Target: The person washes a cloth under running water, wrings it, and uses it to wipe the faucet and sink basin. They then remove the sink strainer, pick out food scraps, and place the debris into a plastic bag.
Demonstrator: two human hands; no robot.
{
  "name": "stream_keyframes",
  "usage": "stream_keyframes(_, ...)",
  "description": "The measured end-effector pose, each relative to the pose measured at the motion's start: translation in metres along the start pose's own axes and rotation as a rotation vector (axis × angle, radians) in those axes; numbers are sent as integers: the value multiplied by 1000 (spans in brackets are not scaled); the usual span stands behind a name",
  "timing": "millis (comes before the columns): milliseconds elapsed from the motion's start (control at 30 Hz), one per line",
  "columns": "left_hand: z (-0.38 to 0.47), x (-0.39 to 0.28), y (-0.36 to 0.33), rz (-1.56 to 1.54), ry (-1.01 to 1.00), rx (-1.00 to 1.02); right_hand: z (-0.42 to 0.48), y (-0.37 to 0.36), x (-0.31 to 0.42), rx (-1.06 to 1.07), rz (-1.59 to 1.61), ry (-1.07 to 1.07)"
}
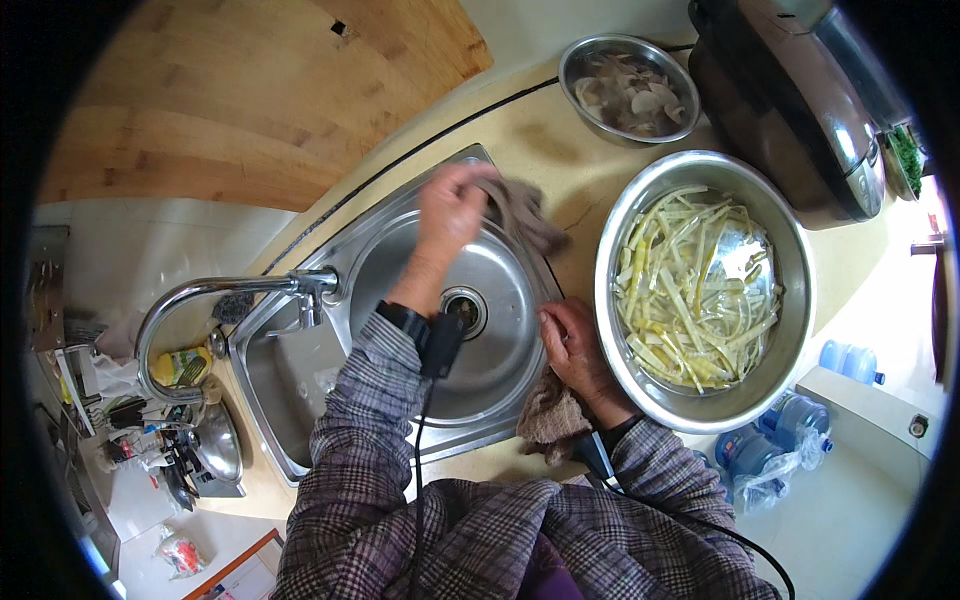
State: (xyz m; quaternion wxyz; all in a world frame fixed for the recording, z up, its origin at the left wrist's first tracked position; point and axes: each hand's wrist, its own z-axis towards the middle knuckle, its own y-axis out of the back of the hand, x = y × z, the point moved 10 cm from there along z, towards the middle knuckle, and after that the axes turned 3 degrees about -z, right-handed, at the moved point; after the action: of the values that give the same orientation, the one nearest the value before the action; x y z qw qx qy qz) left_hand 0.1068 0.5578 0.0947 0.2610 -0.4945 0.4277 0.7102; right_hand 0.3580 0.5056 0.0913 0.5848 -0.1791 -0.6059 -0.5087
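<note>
My left hand, somewhat blurred, is over the far rim of the round stainless-steel sink with its fingers on one end of a brown cloth. My right hand is closed at the sink's right edge, beside a large metal basin. A second brown cloth part hangs below that hand; whether both parts are one cloth I cannot tell. Pale green-yellow vegetable strips lie in water in the metal basin. Behind it, a smaller metal bowl holds sliced pieces, perhaps mushrooms.
A chrome faucet arches over the smaller sink bay on the left. A wooden board stands at the back left. A dark kitchen appliance is at the back right, with large blue water bottles below. Utensils crowd the left counter.
</note>
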Motion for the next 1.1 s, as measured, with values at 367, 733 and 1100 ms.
stream_keyframes(367, -31, 0, -15, 692, -250, 17, 2, -2, -2, 3, 30, -13)
stream_keyframes(733, -50, 18, 120, 595, 8, -321, 1, -3, 0, 34, -2, -1)
stream_keyframes(1100, -14, -1, -24, 533, -197, -58, 1, -7, -2, 85, -48, -41)
